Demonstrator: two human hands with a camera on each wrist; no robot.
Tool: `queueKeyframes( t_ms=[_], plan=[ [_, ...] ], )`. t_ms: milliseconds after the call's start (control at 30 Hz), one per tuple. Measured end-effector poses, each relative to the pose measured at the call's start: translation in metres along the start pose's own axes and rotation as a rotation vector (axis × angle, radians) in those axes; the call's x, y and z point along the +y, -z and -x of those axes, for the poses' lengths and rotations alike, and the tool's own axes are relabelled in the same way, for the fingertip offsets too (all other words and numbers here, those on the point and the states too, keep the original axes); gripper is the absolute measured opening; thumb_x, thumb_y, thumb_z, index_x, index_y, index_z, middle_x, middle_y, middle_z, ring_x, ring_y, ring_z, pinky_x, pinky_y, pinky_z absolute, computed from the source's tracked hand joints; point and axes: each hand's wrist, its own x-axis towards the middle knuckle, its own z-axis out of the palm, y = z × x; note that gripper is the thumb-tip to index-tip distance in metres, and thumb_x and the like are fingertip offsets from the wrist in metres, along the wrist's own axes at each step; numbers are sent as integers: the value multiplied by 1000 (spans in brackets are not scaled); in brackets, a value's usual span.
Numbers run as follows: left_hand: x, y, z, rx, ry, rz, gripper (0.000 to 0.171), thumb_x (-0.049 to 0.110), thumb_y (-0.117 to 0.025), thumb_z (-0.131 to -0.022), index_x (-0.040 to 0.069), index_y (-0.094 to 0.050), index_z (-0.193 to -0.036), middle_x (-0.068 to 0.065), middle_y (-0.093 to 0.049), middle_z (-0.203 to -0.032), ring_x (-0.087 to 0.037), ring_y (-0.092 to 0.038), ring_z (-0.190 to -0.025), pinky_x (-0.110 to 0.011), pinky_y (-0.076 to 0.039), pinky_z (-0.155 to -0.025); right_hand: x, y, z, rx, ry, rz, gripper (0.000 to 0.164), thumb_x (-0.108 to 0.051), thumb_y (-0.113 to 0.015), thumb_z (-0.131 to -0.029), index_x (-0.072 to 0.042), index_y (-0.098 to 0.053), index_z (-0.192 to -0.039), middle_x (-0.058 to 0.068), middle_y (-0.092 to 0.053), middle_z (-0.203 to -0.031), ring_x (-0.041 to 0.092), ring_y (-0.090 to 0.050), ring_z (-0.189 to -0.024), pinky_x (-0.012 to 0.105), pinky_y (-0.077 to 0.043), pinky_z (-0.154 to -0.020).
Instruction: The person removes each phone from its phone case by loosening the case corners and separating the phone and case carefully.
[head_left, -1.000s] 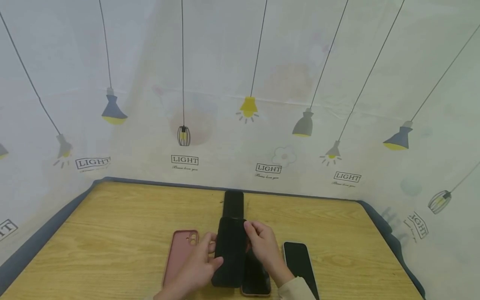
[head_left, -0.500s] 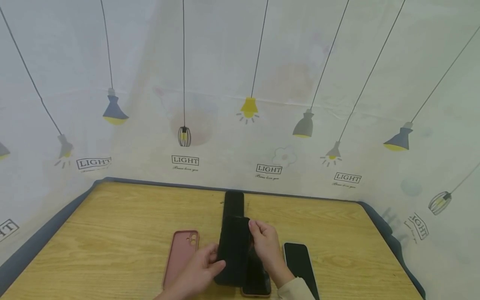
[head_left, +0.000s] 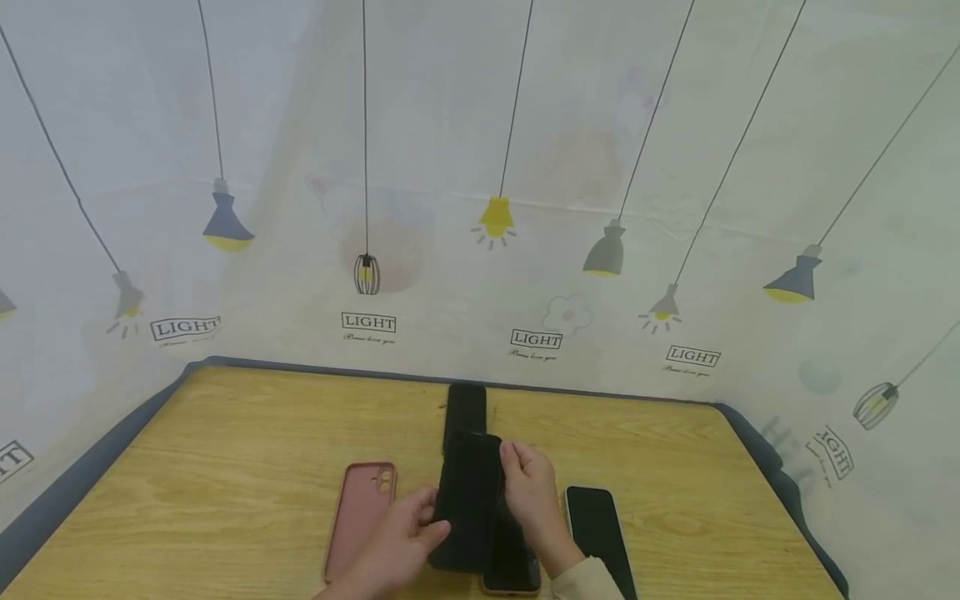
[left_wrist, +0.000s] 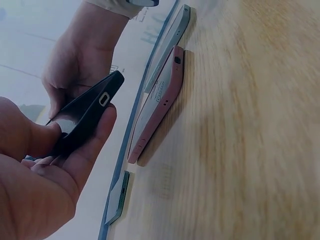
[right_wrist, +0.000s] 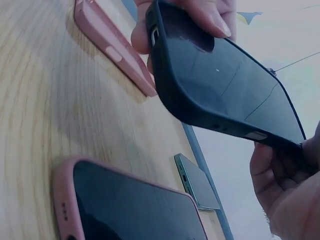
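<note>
Both hands hold a phone in a black case, raised above the table. My left hand pinches its lower end on the left, thumb over the front; in the right wrist view that thumb lies on the glossy screen. My right hand grips the upper right edge, thumb near the corner, fingers behind. The left wrist view shows the end of the black case with an oblong opening. Below the right hand lies a phone in a pink case, partly covered by the held phone and wrist.
An unfilled pink phone case lies left of the hands. A pale-edged phone lies to the right, and a dark phone near the back edge. The wooden table meets a lamp-patterned sheet behind.
The held phone has shifted slightly right and tilted, overlapping more of the back phone in the head view. Both hands have moved slightly with it, keeping their grip.
</note>
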Motion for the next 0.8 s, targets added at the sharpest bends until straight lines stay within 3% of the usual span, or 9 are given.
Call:
queueKeyframes(
  t_ms=[300,567,800],
  plan=[
    [-2,-1,-2,1,-4,61,38,-3,-52,-104,-13,-47,-141,-27,-68,-125,-35,-70,-111,-42,-61,-88,3,-3,-1,47,-39,-73,44,-12,-51,-109,-5,-43,-67,-3,-38,-62,11,-37,-58,23,-34,-55],
    [-1,-1,-4,3,-9,38,37,-5,-52,-104,-14,-48,-139,-26,-69,-122,-35,-70,-110,-43,-61,-89,9,-3,-2,19,-58,-162,39,-10,-46,-111,9,-61,-80,-3,-61,-71,8,-56,-66,22,-50,-63],
    [2,-1,-4,8,11,17,39,-4,-53,-103,-15,-47,-140,-24,-70,-120,-35,-70,-111,-45,-60,-90,11,-3,-2,-2,-122,-266,38,-10,-44,-111,2,-64,-80,-4,-66,-73,8,-62,-68,22,-54,-64]
  ],
)
